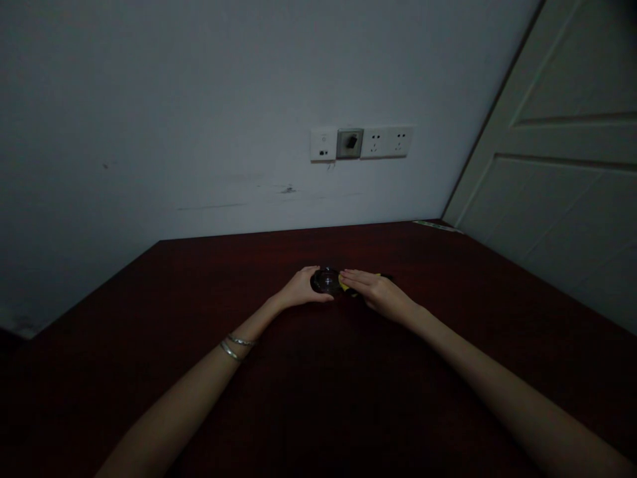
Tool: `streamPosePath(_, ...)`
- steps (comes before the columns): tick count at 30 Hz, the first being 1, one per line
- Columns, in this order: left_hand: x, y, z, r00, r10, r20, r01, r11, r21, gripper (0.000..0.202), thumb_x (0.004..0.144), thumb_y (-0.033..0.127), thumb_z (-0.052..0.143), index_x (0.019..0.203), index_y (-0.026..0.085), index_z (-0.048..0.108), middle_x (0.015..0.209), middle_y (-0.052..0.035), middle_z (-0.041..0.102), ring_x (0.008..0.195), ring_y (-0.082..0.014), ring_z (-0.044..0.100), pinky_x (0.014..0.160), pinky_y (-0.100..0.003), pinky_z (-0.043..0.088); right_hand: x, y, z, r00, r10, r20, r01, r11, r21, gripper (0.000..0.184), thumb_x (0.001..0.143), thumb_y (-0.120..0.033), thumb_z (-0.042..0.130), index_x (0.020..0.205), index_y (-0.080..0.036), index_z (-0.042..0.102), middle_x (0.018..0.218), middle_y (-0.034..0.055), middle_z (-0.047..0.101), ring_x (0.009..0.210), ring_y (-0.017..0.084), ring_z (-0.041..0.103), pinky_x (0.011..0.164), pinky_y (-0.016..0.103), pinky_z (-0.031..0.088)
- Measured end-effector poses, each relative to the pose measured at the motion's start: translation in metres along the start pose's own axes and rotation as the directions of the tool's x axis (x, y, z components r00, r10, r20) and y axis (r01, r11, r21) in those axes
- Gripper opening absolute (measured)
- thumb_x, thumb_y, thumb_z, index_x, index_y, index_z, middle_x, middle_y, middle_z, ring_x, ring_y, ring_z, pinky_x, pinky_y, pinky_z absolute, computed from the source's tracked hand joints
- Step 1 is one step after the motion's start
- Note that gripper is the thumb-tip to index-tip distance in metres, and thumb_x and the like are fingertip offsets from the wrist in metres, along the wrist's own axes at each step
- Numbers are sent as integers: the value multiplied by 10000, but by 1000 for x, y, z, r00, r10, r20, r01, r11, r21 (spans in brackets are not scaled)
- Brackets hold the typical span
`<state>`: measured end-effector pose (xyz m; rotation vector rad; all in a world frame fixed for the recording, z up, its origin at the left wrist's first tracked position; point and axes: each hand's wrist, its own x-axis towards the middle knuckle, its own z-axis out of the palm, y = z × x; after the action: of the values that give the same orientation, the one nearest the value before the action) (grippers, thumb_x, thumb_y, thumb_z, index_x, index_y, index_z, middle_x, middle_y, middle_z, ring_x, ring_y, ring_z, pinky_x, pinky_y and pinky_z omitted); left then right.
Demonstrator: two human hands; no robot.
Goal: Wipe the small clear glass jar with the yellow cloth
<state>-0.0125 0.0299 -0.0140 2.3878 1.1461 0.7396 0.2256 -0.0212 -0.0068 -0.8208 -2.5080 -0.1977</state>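
**Item 1, centre of the frame:** a dark round glass dish [325,281] sits on the tabletop, just beyond and between your hands. Dim light hides its exact form.

**Item 2, touching its right side:** a yellow-and-black item [350,284], partly hidden under your fingers and too dark to identify.

**Your left hand** [302,289]: curved and cupped, fingers wrapped around the near left side of the dish, bangles [237,346] on the wrist.

**Your right hand** [378,294]: fingers extended and laid close together, reaching left over the yellow-and-black item. You cannot tell from this view whether they pinch it or only rest on it.

**Handling note:** your hands are closing on the dish from opposite sides. Keep the left fingers low on its wall and the right fingers flat, so that neither side tips the glass.

**Surroundings:** a dark red-brown tabletop [448,372] fills the lower frame, with a thin green-and-white strip [436,226] at its far right corner. A white wall plate with switches and sockets [361,143] sits upper centre, and a pale panelled door [557,159] stands upper right.
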Motion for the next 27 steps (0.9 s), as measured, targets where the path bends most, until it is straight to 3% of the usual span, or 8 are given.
streamPosePath(4,1,3,-1,1000,0,13,0,1000,-11,655,532,425,795,1106,164,615,1105,-102,651,1081,-295,582,972,-410,428,4,-13,0,1000,-19,-12,19,1000,6,511,790,27,434,1279,-99,509,1296,165,551,1235,241,492,1020,437,445)
streamPosePath(10,1,4,-2,999,-22,31,23,1000,-17,739,528,443,793,1168,145,574,1198,-135,604,1141,-309,539,1003,-422,398,7,-18,-4,999,-26,-33,27,998,52,487,791,25,416,1240,-116,544,1270,156,575,1206,245,520,1012,453,447)
streamPosePath(13,0,3,-2,999,-35,40,36,999,-24,764,544,468,779,1189,126,552,1223,-154,582,1142,-310,535,1006,-428,393,8,-18,-9,997,16,-74,-9,995,95,523,787,21,406,1279,-131,499,1281,141,563,1201,222,520,1001,417,461)
streamPosePath(15,0,3,-2,998,-45,45,46,998,-31,804,551,496,768,1217,116,525,1245,-169,562,1145,-313,532,1001,-434,396,10,-18,-13,980,112,-166,-83,981,176,488,802,-13,424,1259,-159,511,1284,124,547,1206,214,504,1006,407,452)
streamPosePath(20,0,-2,0,995,-60,75,63,997,-48,949,561,561,739,1316,84,418,1333,-217,473,1226,-336,465,1037,-453,352,15,-18,-21,841,399,-365,-274,897,348,294,803,-150,532,1088,-176,598,1096,119,539,1058,251,536,916,432,470)
streamPosePath(24,-2,-5,0,993,-64,96,70,996,-62,1120,581,572,722,1418,34,206,1412,-279,347,1308,-356,362,1075,-470,292,16,-14,-22,747,544,-382,-354,812,464,179,780,-249,597,948,-190,611,917,70,563,891,234,571,822,412,488)
streamPosePath(27,-4,-2,-3,991,-54,120,64,995,-81,1146,605,563,711,1440,44,123,1438,-283,298,1337,-350,319,1092,-468,265,16,-10,-19,672,656,-344,-392,709,586,199,768,-323,616,918,-194,589,881,52,606,829,226,595,755,400,509)
